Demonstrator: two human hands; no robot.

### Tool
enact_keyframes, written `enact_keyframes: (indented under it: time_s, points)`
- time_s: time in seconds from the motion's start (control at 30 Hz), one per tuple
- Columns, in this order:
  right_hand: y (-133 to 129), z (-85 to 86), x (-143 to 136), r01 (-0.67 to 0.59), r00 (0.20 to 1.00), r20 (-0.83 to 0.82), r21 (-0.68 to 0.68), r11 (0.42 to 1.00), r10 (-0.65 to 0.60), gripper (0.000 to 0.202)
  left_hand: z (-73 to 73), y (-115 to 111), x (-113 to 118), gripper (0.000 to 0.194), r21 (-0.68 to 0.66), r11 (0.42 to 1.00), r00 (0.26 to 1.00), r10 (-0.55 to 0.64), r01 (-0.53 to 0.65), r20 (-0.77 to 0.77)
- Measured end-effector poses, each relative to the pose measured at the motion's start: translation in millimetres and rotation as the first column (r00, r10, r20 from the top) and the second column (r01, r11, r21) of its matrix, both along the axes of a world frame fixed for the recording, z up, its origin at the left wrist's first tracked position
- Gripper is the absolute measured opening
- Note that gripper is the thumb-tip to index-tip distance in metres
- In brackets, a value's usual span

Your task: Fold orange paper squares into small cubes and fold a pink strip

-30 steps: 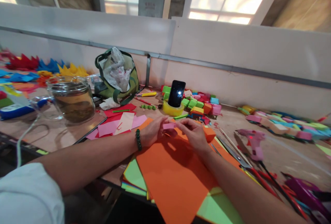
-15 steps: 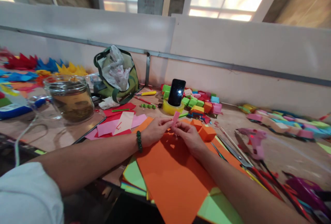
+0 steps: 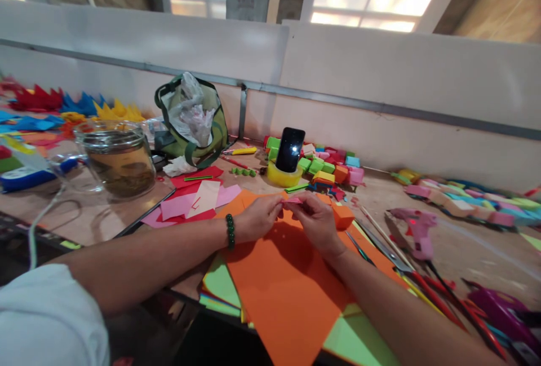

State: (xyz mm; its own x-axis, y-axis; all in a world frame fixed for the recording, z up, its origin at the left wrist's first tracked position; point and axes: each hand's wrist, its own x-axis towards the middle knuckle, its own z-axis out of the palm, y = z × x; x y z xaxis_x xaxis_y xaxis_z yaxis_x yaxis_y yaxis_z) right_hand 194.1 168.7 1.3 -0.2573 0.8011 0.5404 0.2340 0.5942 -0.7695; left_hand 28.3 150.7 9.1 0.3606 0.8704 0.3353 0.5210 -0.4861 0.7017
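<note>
Between my fingertips is a small pink paper strip (image 3: 291, 200), now seen almost edge-on. My left hand (image 3: 259, 217), with a dark green bead bracelet (image 3: 230, 230) at its wrist, pinches the strip's left end. My right hand (image 3: 318, 220) is closed on its other side, fingers bent over it. Both hands are just above a large orange paper sheet (image 3: 287, 281), which lies on a stack of light green and other coloured sheets (image 3: 220, 284). Small folded orange paper boxes (image 3: 343, 216) sit right behind my right hand.
A phone (image 3: 290, 150) leans in a yellow tape roll (image 3: 283, 175) before piled paper blocks. Pink glue gun (image 3: 416, 228) and scissors (image 3: 431, 292) lie at right. At left stand a glass jar of liquid (image 3: 120, 166) and a green bag (image 3: 220, 135); red and pink paper pieces (image 3: 181, 206) lie nearer.
The pink strip stood upright between my fingers and now lies nearly flat. My right hand has turned over it, its fingers higher. My left hand has barely moved.
</note>
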Motion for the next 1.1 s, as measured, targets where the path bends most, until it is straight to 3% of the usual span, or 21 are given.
enact_keyframes:
  time_s: [0.1, 0.23, 0.43, 0.57, 0.7, 0.87, 1.1]
  points:
    - [0.1, -0.7, 1.6, -0.01, 1.0, 0.026, 0.041, 0.999, 0.009, 0.019, -0.7, -0.6, 0.6, 0.023, -0.023, 1.0, 0.997, -0.008, 0.01, 0.079]
    - [-1.8, 1.6, 0.9, 0.0, 1.0, 0.022, -0.004, 1.0, 0.0, 0.02, -1.4, -0.3, 1.7, 0.025, -0.058, 0.998, 0.984, -0.015, 0.026, 0.18]
    - [-5.8, 4.6, -2.8, -0.069, 0.996, -0.059, -0.114, 0.991, 0.063, 0.015, -4.7, 1.5, 0.2, 0.027, -0.068, 0.997, 0.983, -0.024, 0.037, 0.181]
    - [-5.8, 4.8, -0.2, -0.035, 0.997, 0.072, 0.105, 0.994, 0.027, 0.012, -6.3, 2.3, -1.9, 0.025, -0.101, 0.994, 0.979, -0.009, 0.031, 0.204]
    - [-5.0, 6.0, 4.5, -0.039, 0.974, 0.222, 0.351, 0.936, -0.043, 0.007, 1.9, -1.5, -1.0, 0.025, -0.227, 0.971, 0.955, -0.005, 0.075, 0.296]
    - [-3.1, 8.4, 7.7, -0.115, 0.946, 0.322, 0.46, 0.881, -0.045, 0.012, 13.3, -5.8, 2.3, 0.019, -0.336, 0.931, 0.908, 0.014, 0.141, 0.418]
    - [-2.6, 10.2, 9.5, -0.172, 0.914, 0.401, 0.516, 0.839, -0.059, 0.019, 3.1, -2.3, 7.1, 0.024, -0.385, 0.901, 0.818, 0.063, 0.2, 0.571]
